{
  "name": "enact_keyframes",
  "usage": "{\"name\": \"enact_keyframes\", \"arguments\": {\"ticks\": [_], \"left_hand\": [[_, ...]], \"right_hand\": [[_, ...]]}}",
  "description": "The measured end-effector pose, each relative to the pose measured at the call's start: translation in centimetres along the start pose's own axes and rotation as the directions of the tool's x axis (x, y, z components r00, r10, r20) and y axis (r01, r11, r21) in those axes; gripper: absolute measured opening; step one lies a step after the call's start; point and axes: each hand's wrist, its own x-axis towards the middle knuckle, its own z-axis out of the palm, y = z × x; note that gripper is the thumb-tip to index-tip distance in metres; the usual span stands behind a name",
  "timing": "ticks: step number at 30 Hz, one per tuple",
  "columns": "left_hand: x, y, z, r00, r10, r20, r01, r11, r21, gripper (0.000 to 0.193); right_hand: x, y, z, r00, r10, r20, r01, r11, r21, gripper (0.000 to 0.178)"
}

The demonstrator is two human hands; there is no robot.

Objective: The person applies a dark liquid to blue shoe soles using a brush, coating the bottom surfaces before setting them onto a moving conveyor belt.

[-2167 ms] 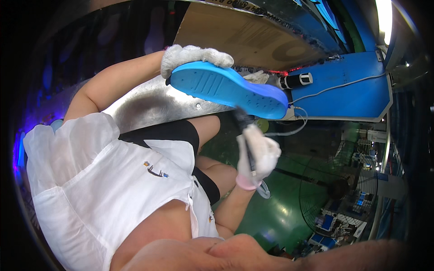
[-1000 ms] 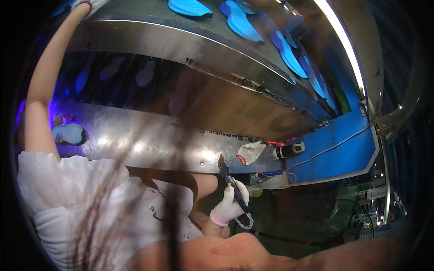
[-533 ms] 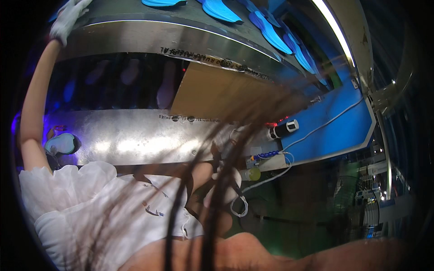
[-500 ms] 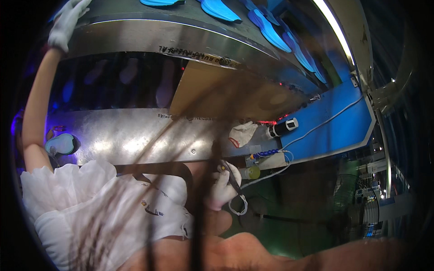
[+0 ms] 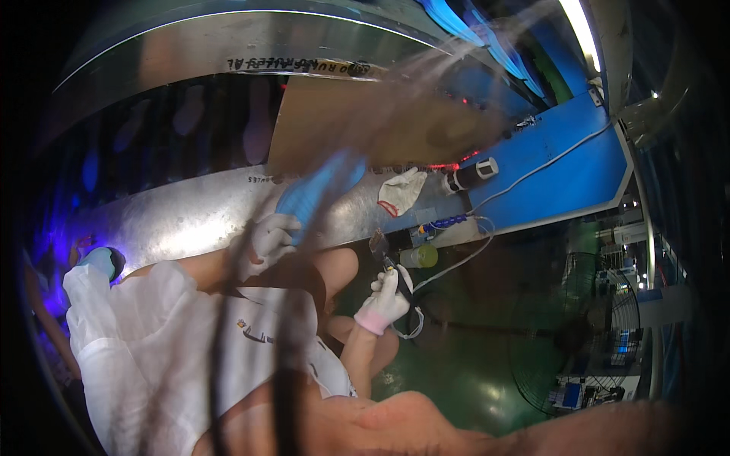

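My left hand [image 5: 272,237], in a white glove, grips the near end of a blue shoe sole [image 5: 323,186], holding it over the metal ledge [image 5: 179,216]. Strands of hair blur part of the sole. My right hand [image 5: 384,300], gloved in white with a pink cuff, is closed round the dark handle of a brush [image 5: 379,245]. The brush head points up and away from me, short of the sole. A thin white cord [image 5: 414,327] loops beside that hand. Just right of the brush is a yellow-green jar [image 5: 420,257].
A loose white glove [image 5: 403,190] lies on the ledge near a black-and-white cylinder [image 5: 473,175]. Behind stands a brown board [image 5: 327,121]. Blue soles [image 5: 502,53] rest on the upper belt; a blue panel [image 5: 555,171] and a fan [image 5: 578,342] are at right.
My left hand has come down from the upper belt at the far left and now holds a blue sole. My right hand, still with the brush, has shifted slightly, and the view has moved.
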Motion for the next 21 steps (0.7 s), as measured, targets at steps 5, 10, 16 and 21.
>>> {"name": "enact_keyframes", "arguments": {"ticks": [5,10,16,21], "left_hand": [[3.8,2.9,-0.8,0.884,-0.463,-0.066,0.459,0.885,-0.074,0.032],[7.5,-0.2,0.1,0.444,-0.709,0.547,0.393,-0.395,-0.83,0.072],[8.8,0.1,4.1,0.536,-0.45,0.714,0.266,-0.713,-0.649,0.09],[8.6,0.9,3.3,0.535,-0.507,0.676,0.27,-0.655,-0.705,0.089]], "right_hand": [[1.8,1.0,-0.5,0.999,0.028,-0.018,-0.027,0.999,0.016,0.02],[5.5,4.2,4.7,0.985,0.085,0.151,-0.07,0.992,-0.103,0.019],[7.0,8.1,10.0,0.937,-0.065,0.343,0.324,0.531,-0.783,0.024],[1.0,5.7,5.9,0.779,-0.057,0.625,0.456,0.735,-0.502,0.015]]}}
